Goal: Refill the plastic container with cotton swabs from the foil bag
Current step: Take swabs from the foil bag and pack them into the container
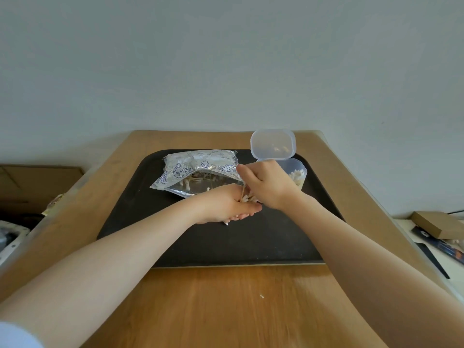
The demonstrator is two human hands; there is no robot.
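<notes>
The silver foil bag (198, 167) with blue drawings lies open on the black tray (251, 242), with several cotton swabs showing in its mouth. The clear plastic container (297, 175) stands at the tray's far right, its hinged lid (273, 144) up, and swabs lie inside. In front of the bag my left hand (226, 207) cups a bunch of cotton swabs (247, 197). My right hand (266, 184) meets it from the right, fingers pinched on the same bunch. The swabs are mostly hidden between the two hands.
The tray sits on a wooden table (213, 305) against a pale wall. A small white crumb (262, 296) lies on the wood near me. A cardboard box (37, 182) stands left of the table. A brown box (437, 223) and dark items lie on a surface to the right.
</notes>
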